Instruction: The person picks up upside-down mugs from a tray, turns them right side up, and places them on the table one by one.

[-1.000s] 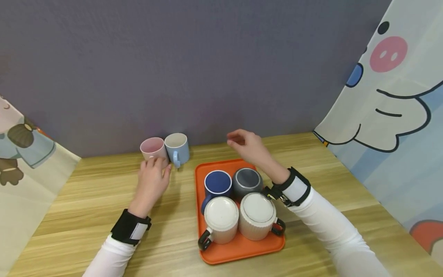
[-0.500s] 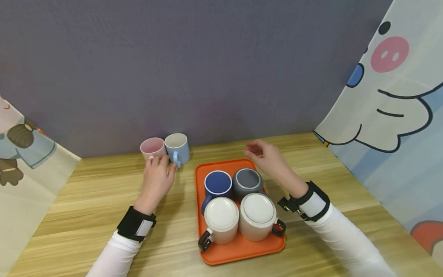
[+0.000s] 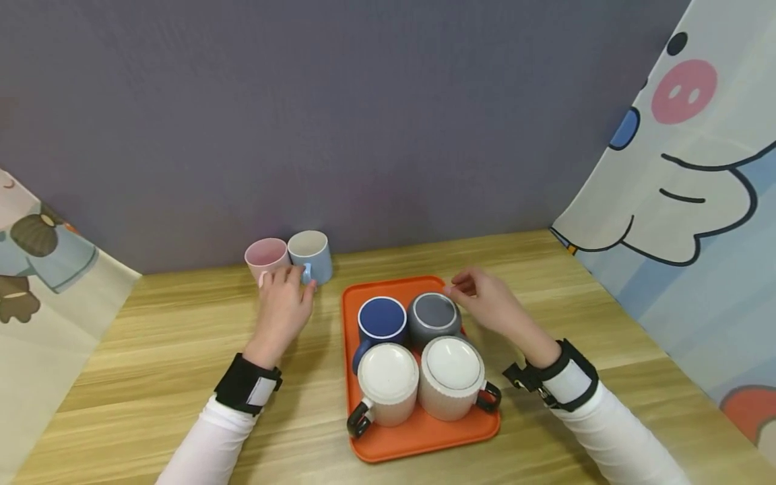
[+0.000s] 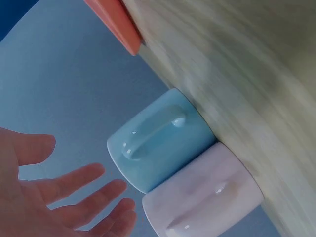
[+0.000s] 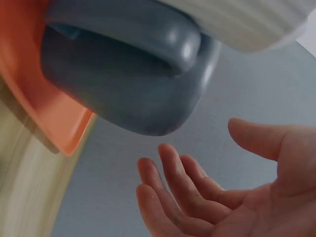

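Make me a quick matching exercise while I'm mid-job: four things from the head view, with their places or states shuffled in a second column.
Things:
1. Pink mug
2. Dark grey mug
3. Light blue mug
4. Orange tray

Places and states:
A. Upside down, the mug nearest the right hand
B. Beneath four upside-down mugs
C. Upright, just right of another upright mug
D. Upright, the leftmost mug

Pairs: 1-D, 2-A, 3-C, 4-B
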`<state>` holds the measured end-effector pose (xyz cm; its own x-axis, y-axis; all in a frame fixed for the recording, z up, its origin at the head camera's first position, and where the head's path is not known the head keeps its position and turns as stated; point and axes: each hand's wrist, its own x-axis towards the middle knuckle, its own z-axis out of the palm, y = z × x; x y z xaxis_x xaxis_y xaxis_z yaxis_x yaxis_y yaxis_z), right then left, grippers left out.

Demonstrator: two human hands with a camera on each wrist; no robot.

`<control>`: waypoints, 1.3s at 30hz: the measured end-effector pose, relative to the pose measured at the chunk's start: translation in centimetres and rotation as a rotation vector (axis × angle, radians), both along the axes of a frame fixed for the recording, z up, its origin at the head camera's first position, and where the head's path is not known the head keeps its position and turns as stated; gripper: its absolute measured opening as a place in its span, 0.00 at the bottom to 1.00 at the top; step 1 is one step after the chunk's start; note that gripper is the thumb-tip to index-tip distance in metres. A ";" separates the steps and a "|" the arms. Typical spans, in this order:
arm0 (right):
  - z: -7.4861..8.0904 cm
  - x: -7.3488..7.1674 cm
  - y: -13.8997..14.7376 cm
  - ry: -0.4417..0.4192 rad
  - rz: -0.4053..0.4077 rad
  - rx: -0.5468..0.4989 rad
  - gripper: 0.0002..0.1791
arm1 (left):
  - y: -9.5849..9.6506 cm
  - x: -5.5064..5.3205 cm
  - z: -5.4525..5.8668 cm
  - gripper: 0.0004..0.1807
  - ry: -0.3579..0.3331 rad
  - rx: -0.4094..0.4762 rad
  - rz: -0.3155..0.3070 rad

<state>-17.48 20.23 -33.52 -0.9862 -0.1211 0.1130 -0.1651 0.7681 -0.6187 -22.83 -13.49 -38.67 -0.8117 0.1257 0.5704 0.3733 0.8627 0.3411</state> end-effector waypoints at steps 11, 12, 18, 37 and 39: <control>-1.0 1.2 1.6 -0.176 0.024 0.125 0.25 | 1.3 -0.2 0.6 0.19 -0.065 0.020 -0.004; -1.1 1.3 1.7 -0.199 0.032 0.137 0.24 | 1.4 -0.2 0.6 0.20 -0.076 0.026 -0.008; -1.3 1.5 2.3 -0.262 0.096 0.136 0.23 | 2.2 -0.3 0.7 0.21 -0.125 0.034 -0.003; -2.4 1.5 2.7 -0.373 0.348 -0.088 0.16 | 4.1 -0.8 0.5 0.18 -0.081 0.062 -0.058; -2.5 1.4 2.7 -0.387 0.348 -0.117 0.14 | 4.2 -0.8 0.4 0.17 -0.074 0.057 -0.055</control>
<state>-16.10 22.95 -36.05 -0.8619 -0.4573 -0.2191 -0.1407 0.6308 -0.7631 -23.65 -9.34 -38.23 -0.8446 0.1401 0.5168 0.3914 0.8201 0.4174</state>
